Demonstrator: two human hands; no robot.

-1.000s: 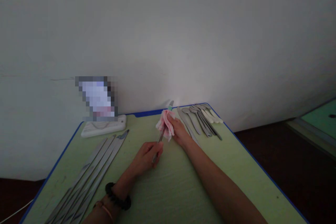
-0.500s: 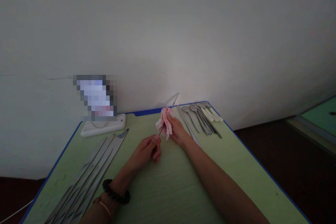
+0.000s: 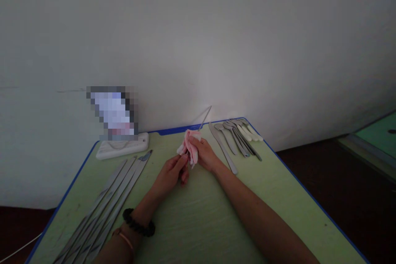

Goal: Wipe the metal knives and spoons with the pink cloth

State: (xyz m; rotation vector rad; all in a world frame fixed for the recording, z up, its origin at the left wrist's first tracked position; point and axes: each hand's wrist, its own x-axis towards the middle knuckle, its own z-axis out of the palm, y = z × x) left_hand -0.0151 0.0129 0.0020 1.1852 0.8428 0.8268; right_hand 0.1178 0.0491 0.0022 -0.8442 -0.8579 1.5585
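My left hand (image 3: 173, 171) is closed on the near end of a slim metal table knife (image 3: 205, 118), seen almost edge-on. The knife points up and away toward the wall. Folded round its middle is a pink and white cloth (image 3: 192, 148), pinched by my right hand (image 3: 204, 150) with the thumb on top. The cloth now meets the fingertips of my left hand and hides much of the knife. Just right of my right hand lies another table knife (image 3: 223, 148), flat on the green table (image 3: 192, 222).
Spoons (image 3: 225, 138), dark-handled cutlery (image 3: 243, 144) and several white-handled pieces (image 3: 252, 132) lie at the back right. Several long, flat metal knives (image 3: 114, 198) line the left side. A blurred phone (image 3: 113, 111) stands on a white block (image 3: 123, 146). The wall (image 3: 198, 49) rises behind.
My right hand has slid the cloth down the knife toward my left hand. More of the far end of the knife shows. My left hand keeps its grip.
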